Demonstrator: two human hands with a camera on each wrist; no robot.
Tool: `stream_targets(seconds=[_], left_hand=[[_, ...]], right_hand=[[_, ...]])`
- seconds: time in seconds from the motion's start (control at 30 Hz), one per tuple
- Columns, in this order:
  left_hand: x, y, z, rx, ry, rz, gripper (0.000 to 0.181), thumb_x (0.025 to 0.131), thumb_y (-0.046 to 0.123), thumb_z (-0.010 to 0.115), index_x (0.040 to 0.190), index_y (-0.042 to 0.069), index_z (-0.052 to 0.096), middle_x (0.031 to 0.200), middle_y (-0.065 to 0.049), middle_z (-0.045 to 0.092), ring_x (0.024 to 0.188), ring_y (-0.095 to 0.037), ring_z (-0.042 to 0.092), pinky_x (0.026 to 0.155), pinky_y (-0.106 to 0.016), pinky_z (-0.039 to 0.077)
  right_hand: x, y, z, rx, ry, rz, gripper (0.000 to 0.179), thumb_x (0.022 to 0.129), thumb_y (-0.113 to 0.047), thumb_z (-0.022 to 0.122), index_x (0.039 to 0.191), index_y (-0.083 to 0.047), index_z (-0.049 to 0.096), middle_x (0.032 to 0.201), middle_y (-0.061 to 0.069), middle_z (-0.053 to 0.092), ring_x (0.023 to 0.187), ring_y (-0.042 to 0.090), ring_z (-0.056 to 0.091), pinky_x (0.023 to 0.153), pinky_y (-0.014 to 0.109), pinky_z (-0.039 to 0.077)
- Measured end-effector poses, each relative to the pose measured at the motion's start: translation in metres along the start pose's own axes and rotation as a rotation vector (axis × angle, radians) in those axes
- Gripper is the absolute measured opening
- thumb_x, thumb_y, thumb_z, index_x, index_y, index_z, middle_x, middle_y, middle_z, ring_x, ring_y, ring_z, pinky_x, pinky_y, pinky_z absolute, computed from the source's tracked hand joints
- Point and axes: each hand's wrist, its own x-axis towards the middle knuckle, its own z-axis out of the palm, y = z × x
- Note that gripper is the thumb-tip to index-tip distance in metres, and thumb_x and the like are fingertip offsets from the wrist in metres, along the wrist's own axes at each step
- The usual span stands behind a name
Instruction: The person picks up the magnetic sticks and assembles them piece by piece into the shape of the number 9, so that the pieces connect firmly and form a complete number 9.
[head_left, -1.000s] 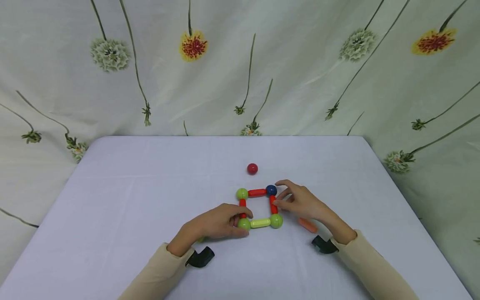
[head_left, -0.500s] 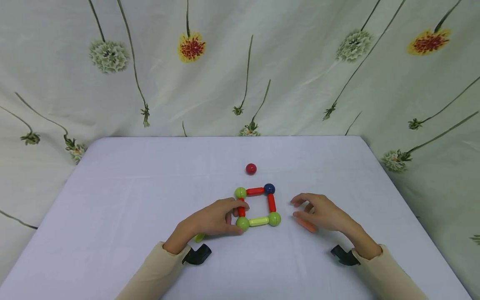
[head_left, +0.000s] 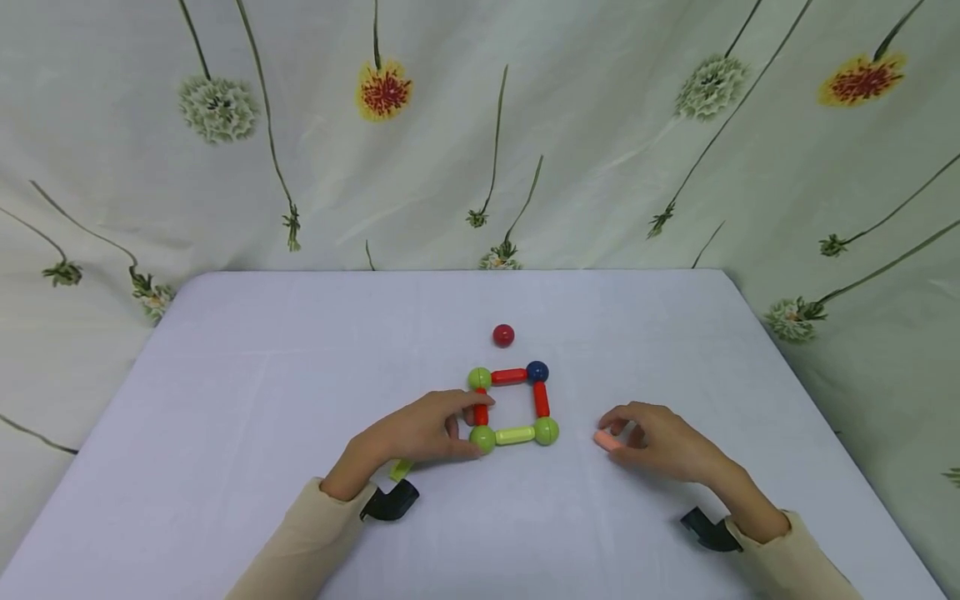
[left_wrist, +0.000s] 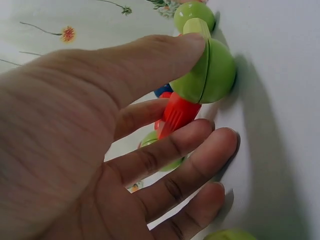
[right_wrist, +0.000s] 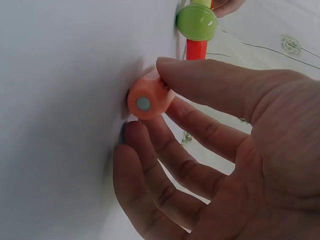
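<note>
A square of magnetic rods and balls lies on the table: red rods point(head_left: 542, 400), a yellow-green rod point(head_left: 515, 436), green balls point(head_left: 547, 431) and a dark blue ball point(head_left: 537, 372). At its near left corner, my left hand point(head_left: 427, 425) holds the square, thumb against a green ball point(left_wrist: 217, 72) and index finger behind the red rod point(left_wrist: 179, 114). To the right, my right hand point(head_left: 667, 437) pinches an orange magnetic rod point(right_wrist: 150, 97) between thumb and fingers. The rod lies at the table surface, a grey metal disc showing in its end.
A red ball point(head_left: 503, 336) sits beyond the square. Another yellow-green rod point(head_left: 401, 470) lies partly hidden under the left wrist. White cloth covers the table point(head_left: 300, 333), and a flower-print curtain point(head_left: 600, 125) hangs behind it.
My right hand has left the square's right side, moved right and towards me, and taken hold of the orange rod. The left hand stays at the square, which has shifted slightly.
</note>
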Motion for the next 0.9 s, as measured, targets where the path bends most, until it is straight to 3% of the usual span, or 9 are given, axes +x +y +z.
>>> stream_targets(seconds=[0.13, 0.47, 0.9], left_hand=[[0.0, -0.003, -0.003, -0.012, -0.001, 0.005, 0.063, 0.088, 0.025, 0.078, 0.143, 0.01, 0.053, 0.11, -0.004, 0.06, 0.082, -0.011, 0.059, 0.072, -0.023, 0.051], [0.0, -0.002, -0.003, -0.022, 0.001, -0.014, 0.062, 0.088, 0.025, 0.078, 0.143, 0.012, 0.053, 0.11, -0.003, 0.059, 0.083, -0.012, 0.059, 0.07, -0.023, 0.052], [0.001, -0.006, -0.001, -0.024, -0.007, -0.009, 0.061, 0.089, 0.027, 0.077, 0.143, 0.012, 0.053, 0.109, -0.003, 0.059, 0.083, -0.011, 0.059, 0.071, -0.024, 0.05]], right_hand=[[-0.001, 0.002, 0.001, -0.012, -0.005, -0.003, 0.024, 0.091, -0.021, 0.074, 0.114, -0.014, 0.07, 0.093, -0.006, 0.063, 0.076, 0.007, 0.06, 0.069, 0.025, 0.049], [0.003, 0.003, 0.008, 0.003, 0.024, -0.059, 0.024, 0.099, -0.031, 0.064, 0.118, -0.017, 0.069, 0.089, -0.007, 0.06, 0.069, 0.004, 0.056, 0.065, 0.022, 0.046], [0.01, -0.015, 0.03, 0.206, -0.029, -0.097, 0.028, 0.094, -0.022, 0.069, 0.12, -0.013, 0.064, 0.097, -0.003, 0.066, 0.079, 0.008, 0.065, 0.077, 0.024, 0.055]])
